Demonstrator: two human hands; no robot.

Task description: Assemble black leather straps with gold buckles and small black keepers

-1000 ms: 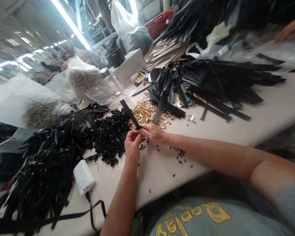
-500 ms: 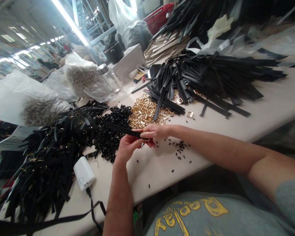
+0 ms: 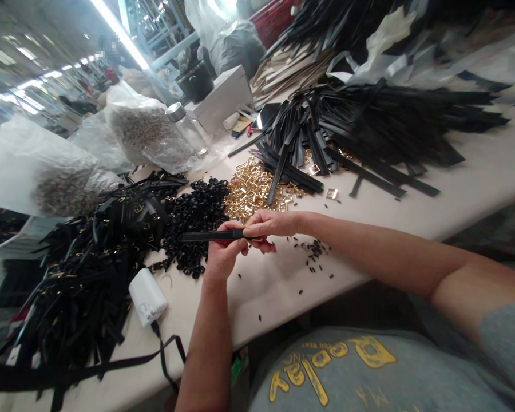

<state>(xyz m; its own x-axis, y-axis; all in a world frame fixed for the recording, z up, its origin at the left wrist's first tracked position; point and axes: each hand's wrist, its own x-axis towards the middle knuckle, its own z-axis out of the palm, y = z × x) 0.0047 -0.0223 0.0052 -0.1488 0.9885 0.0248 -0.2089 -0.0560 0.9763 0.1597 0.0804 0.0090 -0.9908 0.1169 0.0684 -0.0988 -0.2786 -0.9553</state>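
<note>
Both my hands hold one black strap [image 3: 210, 236] above the table, its free end pointing left over a heap of black loops [image 3: 199, 209]. My left hand [image 3: 224, 254] grips it from below, thumb along the near side. At its right end my right hand [image 3: 264, 224] pinches the strap between thumb and fingers. A dark band crosses the strap close to my right thumb. A bit of gold shows under the right fingers, mostly hidden. Just beyond my hands lies a pile of gold buckles [image 3: 249, 186].
Black straps [image 3: 369, 126] are heaped at the back right, and straps with buckles [image 3: 86, 274] at the left. Small black bits [image 3: 315, 252] are scattered on the table [image 3: 278, 297]. A white power bank [image 3: 148, 297] with a cable, a glass bottle [image 3: 189, 129] and plastic bags [image 3: 141, 129] stand around.
The strap has turned from slanting to nearly level, its stitched face now showing. My right hand has shifted slightly along with it. Both hands keep hold.
</note>
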